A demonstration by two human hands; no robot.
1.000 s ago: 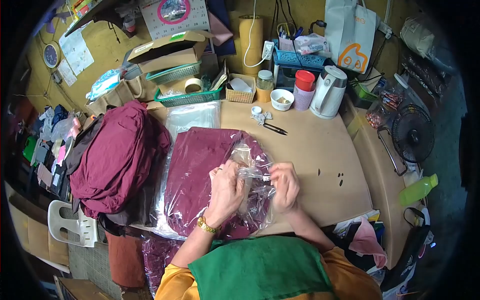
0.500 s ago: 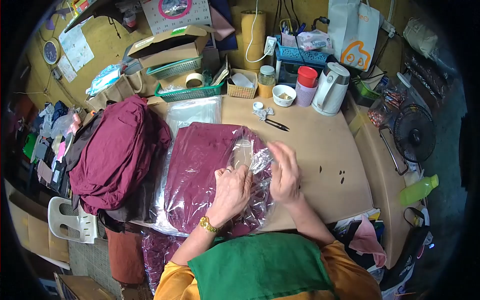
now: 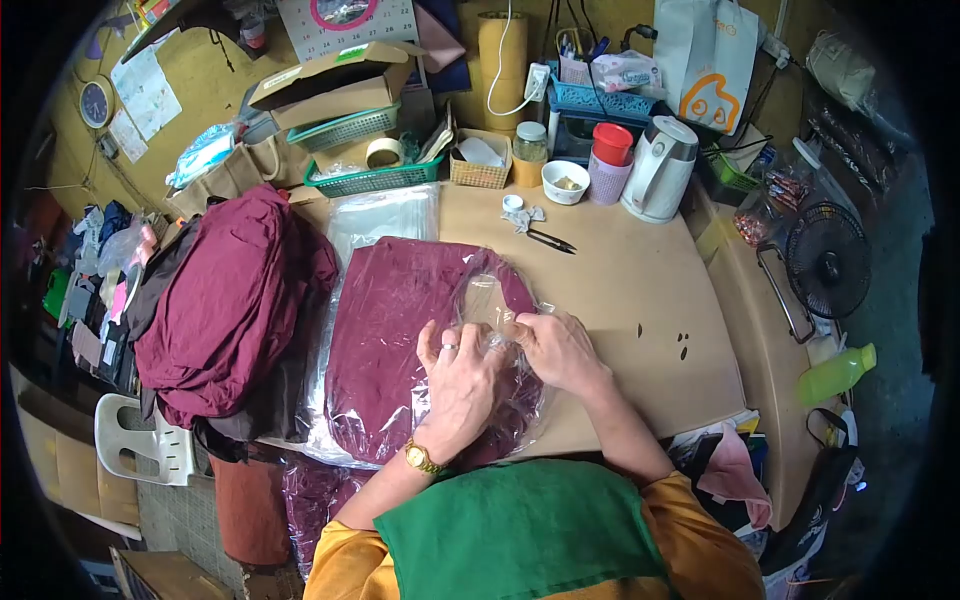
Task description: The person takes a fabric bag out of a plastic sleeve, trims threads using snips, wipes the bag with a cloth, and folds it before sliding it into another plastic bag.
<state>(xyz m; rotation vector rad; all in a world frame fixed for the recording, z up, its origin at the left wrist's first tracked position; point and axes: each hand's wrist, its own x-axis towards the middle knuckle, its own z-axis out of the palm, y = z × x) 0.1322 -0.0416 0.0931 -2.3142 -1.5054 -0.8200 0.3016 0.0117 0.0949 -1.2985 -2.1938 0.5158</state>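
Head view, worktop (image 3: 650, 270): was seen from above.
Maroon garment (image 3: 395, 310): was laid folded in a clear plastic bag (image 3: 538, 412), in front of the person.
Left grip (image 3: 460, 385): was closed on the bag's film, fingertips partly hidden.
Right grip (image 3: 562, 350): was pinched on the same film, just beside the left.
Maroon cloth pile (image 3: 225, 300): was heaped left of the bag.
Black tool (image 3: 552, 242): was placed beyond the bag.

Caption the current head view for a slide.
Left hand and right hand handle clear plastic over maroon cloth.
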